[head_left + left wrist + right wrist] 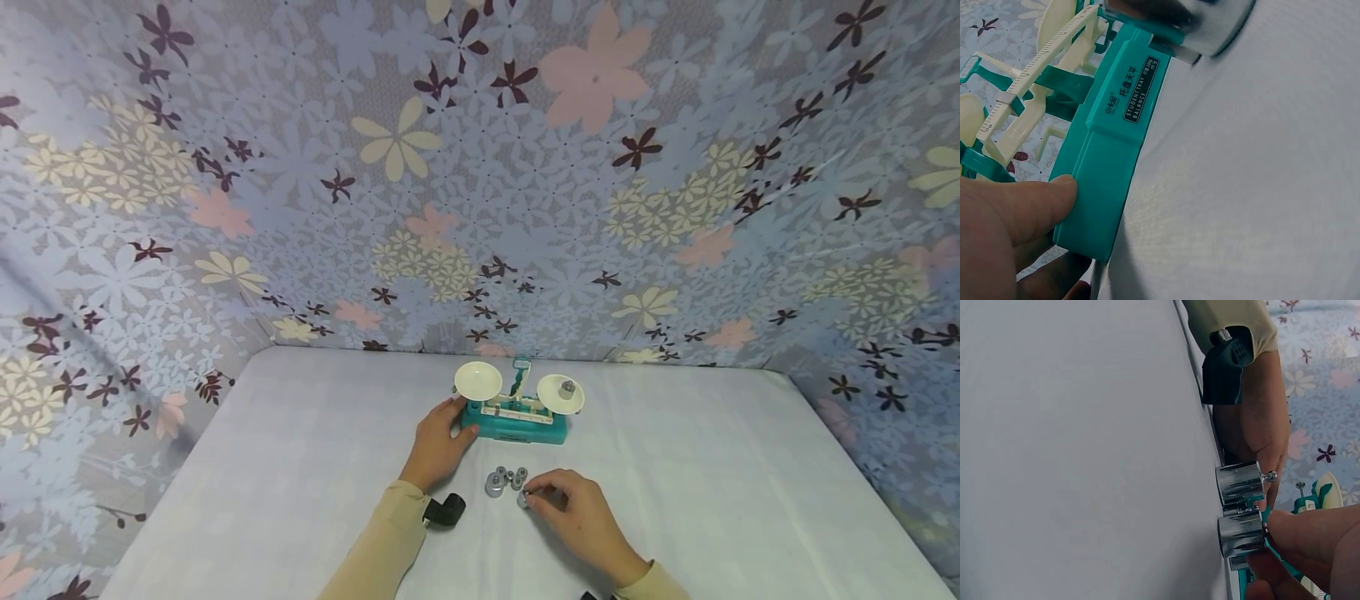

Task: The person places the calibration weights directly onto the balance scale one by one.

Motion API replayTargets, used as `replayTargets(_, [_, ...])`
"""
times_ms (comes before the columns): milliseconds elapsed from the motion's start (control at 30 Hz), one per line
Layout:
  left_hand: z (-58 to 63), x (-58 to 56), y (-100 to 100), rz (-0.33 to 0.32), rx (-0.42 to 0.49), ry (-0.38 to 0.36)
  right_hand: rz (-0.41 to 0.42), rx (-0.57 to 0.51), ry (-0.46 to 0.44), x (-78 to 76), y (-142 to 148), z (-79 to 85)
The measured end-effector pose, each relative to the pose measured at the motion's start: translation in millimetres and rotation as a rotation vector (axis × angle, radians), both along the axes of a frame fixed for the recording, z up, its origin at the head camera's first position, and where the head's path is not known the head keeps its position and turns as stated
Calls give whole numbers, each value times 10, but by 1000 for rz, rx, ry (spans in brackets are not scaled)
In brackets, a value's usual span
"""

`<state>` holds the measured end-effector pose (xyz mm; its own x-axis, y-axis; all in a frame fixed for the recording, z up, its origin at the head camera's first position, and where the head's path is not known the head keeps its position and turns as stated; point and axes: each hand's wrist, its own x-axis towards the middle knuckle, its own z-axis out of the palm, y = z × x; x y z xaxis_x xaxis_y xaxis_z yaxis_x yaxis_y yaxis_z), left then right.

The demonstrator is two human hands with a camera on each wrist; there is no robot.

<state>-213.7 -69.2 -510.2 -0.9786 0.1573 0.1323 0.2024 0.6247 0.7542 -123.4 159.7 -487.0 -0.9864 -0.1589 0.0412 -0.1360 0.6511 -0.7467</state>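
Observation:
My left hand [438,446] grips the left end of a green tray balance [517,431]. In the left wrist view its thumb lies on the front of the base [1107,194], the other fingers behind. A silver weight [567,389] stands in the right cream pan [552,403]; the left pan [478,382] holds nothing. In front of the balance, my right hand [573,512] pinches the top of a silver cylindrical weight [1239,535] between thumb and fingers, with its flat bottom close to the tabletop. A bigger weight [494,485] and several small weights [510,476] stand to its left.
A pale cloth covers the table [712,467]. Behind it and at both sides hangs flower-patterned fabric [480,208]. A black camera mount [446,510] sits on the left wrist, beside the beige sleeve [386,533].

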Motion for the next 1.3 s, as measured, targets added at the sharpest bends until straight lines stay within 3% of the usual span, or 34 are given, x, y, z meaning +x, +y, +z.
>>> replayTargets(300, [46, 33, 11, 20, 1, -46, 13, -2, 0, 6, -17, 3])
replayTargets(667, [61, 37, 12, 12, 0, -29, 35, 2, 39, 13, -15, -22])
replayTargets(1300, [55, 25, 23, 17, -10, -31, -13, -17, 73, 7, -19, 85])
